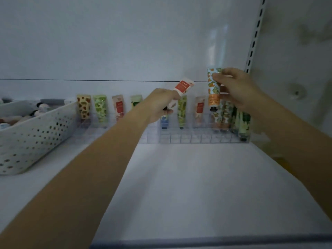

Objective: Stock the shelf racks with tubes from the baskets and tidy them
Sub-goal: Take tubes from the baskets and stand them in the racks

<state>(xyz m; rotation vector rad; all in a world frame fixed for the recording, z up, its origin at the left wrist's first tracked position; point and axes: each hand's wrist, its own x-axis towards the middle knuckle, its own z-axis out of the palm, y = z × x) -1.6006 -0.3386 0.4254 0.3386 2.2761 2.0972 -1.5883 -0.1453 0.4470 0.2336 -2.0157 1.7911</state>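
On the head view, both of our arms reach toward the back of a white shelf [188, 186]. Our left hand [159, 105], close to twelve o'clock from the middle of the view, has its fingers curled round a white tube with a red label [183, 86]. That tube tilts, its flat end pointing toward one o'clock and its lower end down by our palm.

Our right hand [237, 88], at about one o'clock, pinches an orange-and-green patterned tube [213, 90]. We hold it upright with its black cap down, above the right clear rack [203, 138] and not yet in a slot. Several tubes stand in this gridded rack against the back wall, most of them crowded at its three o'clock end below our right hand.

At eleven o'clock sits the left clear rack [111, 131], with four tubes in a row, among them a brown-spotted tube [83, 106] at its nine o'clock end. Just beside it, at nine o'clock, a white perforated basket [36, 135] holds more tubes lying loose. A slotted upright [255, 33] runs up the wall toward one o'clock.
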